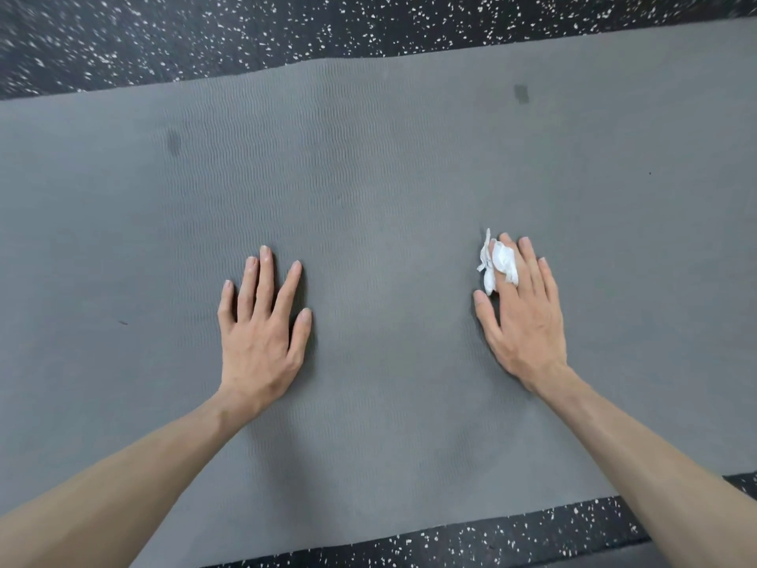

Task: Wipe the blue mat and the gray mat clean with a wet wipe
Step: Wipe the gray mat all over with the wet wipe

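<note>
A person knelt over the gray mat (pixel 368 178), which ran lengthwise from their left to their right across a black speckled floor (pixel 205 30), both of its long edges in sight and neither short end. The left hand (pixel 262 330) lay flat on the mat, fingers straight and spread, holding nothing and apparently serving as a brace. The right hand (pixel 524 317) pressed a crumpled white wet wipe (pixel 497 262) against the mat, the wad tucked under the index and middle fingers and bulging out on the thumb side, the fingers themselves nearly straight. The wipe sat on the person's right half of the mat, nearer its close edge than its far one. Two darker patches marked the surface farther from the person: one ahead of the right hand (pixel 521 93), close to the far edge, the other off to the far left (pixel 174 142). The wiping hand was plainly the nearer to the right-hand patch, which lay almost straight ahead of it across the mat's short axis; a forward push would likely reach it. Whether those patches were damp or dirt could not be told. The blue mat was not in sight.
</note>
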